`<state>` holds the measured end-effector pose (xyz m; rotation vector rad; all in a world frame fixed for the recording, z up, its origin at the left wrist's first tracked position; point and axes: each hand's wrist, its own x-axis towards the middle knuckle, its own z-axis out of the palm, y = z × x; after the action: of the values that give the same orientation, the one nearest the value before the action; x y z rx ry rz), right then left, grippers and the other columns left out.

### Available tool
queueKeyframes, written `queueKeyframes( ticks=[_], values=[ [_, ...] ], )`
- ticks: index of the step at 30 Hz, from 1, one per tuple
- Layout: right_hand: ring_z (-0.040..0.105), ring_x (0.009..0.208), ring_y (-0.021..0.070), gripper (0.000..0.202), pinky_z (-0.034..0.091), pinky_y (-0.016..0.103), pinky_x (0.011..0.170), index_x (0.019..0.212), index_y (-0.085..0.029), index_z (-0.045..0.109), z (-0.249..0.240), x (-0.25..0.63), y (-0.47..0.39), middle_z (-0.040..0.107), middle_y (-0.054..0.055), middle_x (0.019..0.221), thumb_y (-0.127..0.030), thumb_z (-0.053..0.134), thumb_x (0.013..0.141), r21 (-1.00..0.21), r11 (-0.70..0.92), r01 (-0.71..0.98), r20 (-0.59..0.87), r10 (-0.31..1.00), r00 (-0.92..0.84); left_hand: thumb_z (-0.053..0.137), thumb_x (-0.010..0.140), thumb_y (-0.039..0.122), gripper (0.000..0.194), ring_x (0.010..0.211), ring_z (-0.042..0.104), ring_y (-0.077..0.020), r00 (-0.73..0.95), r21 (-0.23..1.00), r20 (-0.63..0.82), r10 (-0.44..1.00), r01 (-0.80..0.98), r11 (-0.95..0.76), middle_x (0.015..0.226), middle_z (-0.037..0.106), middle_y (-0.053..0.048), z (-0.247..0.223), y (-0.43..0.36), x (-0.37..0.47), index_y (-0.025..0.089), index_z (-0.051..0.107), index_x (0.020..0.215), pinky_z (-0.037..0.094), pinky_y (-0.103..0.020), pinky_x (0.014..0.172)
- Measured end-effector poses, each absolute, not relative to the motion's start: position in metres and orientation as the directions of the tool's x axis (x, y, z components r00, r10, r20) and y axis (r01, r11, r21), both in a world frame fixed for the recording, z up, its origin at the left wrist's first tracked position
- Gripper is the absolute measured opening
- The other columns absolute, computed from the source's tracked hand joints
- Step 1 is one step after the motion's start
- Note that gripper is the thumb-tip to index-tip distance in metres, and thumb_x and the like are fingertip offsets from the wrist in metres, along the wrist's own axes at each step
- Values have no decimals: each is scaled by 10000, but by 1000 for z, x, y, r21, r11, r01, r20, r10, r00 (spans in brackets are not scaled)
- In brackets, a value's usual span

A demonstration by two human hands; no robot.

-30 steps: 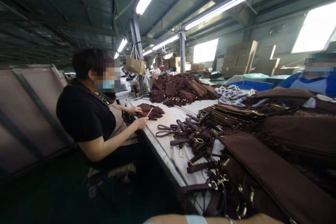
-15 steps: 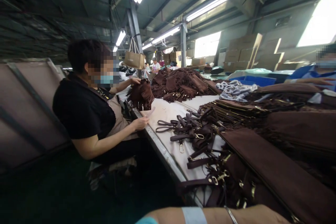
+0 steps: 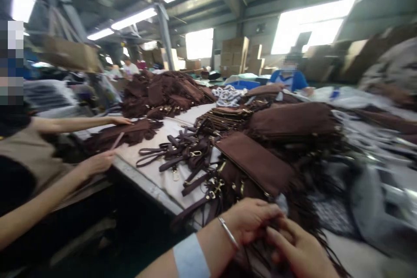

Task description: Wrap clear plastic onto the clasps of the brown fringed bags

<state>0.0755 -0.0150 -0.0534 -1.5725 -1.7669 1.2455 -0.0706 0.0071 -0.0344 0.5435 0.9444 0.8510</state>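
My left hand (image 3: pixel 250 219), with a silver bangle at the wrist, meets my right hand (image 3: pixel 301 243) at the near side of the table. The fingers of both are closed together. Dark brown material with thin strips shows beneath them, but what they pinch is hidden. Just beyond lies a flat brown zip pouch (image 3: pixel 254 160) with fringe at its edge. To its left is a heap of brown wrist straps (image 3: pixel 195 153) with gold clasps.
A co-worker's hand (image 3: pixel 97 161) holds a pale strip by a fringed brown piece (image 3: pixel 130 132) on the left. Behind are a large brown heap (image 3: pixel 166 89), stacked pouches (image 3: pixel 289 121) and white bundles (image 3: pixel 228 95). Clear plastic (image 3: pixel 378 200) lies right. The table edge (image 3: pixel 146 182) runs along the left.
The view has swung to the right. My left hand has come further into view and my right hand now shows beside it. The co-worker's fringed piece now lies flat on the table.
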Motion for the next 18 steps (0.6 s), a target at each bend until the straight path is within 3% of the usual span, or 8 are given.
queueKeyframes(
  ticks=[3, 6, 8, 11, 15, 18],
  values=[
    [599, 456, 161, 246, 426, 271, 460, 856, -194, 611, -36, 70, -19, 649, -1, 612, -424, 545, 799, -917, -195, 347, -279, 936, -212, 623, 831, 372, 282, 525, 554, -128, 397, 679, -459, 795, -419, 602, 683, 626, -37, -31, 9, -76, 102, 669, 897, 445, -237, 476],
    [504, 390, 109, 236, 345, 226, 429, 688, -183, 555, -23, 63, -19, 566, -30, 474, -382, 502, 801, -930, -221, 293, -290, 932, -218, 548, 887, 356, 288, 658, 633, -166, 446, 618, -455, 771, -465, 634, 856, 675, -87, -30, 11, -79, 104, 647, 989, 488, -255, 530],
    [455, 362, 93, 266, 312, 212, 421, 629, -182, 529, -18, 63, -20, 525, -36, 406, -361, 464, 814, -928, -230, 292, -299, 929, -218, 557, 883, 317, 263, 628, 628, -157, 446, 623, -441, 779, -472, 624, 918, 681, -104, -30, 10, -78, 98, 637, 1004, 474, -246, 499],
    [428, 334, 81, 254, 296, 199, 404, 621, -177, 529, -18, 63, -21, 512, -43, 386, -342, 457, 801, -928, -258, 268, -315, 928, -198, 597, 854, 276, 226, 526, 584, -130, 390, 660, -439, 810, -471, 585, 867, 684, -102, -32, 10, -71, 88, 627, 975, 436, -234, 447],
    [477, 328, 88, 168, 299, 191, 360, 649, -191, 488, -27, 62, -21, 583, -38, 498, -325, 543, 734, -905, -388, 175, -416, 894, -168, 670, 793, 303, 236, 564, 594, -133, 242, 729, -455, 857, -450, 515, 757, 670, -62, -36, 10, -59, 103, 619, 908, 446, -226, 497],
    [522, 380, 109, 180, 339, 196, 381, 635, -194, 503, -32, 66, -25, 574, -37, 497, -319, 566, 749, -898, -346, 273, -401, 899, -177, 718, 730, 359, 279, 581, 574, -118, 186, 767, -430, 883, -440, 466, 655, 609, -4, -37, 10, -54, 128, 592, 822, 440, -210, 532]
  ],
)
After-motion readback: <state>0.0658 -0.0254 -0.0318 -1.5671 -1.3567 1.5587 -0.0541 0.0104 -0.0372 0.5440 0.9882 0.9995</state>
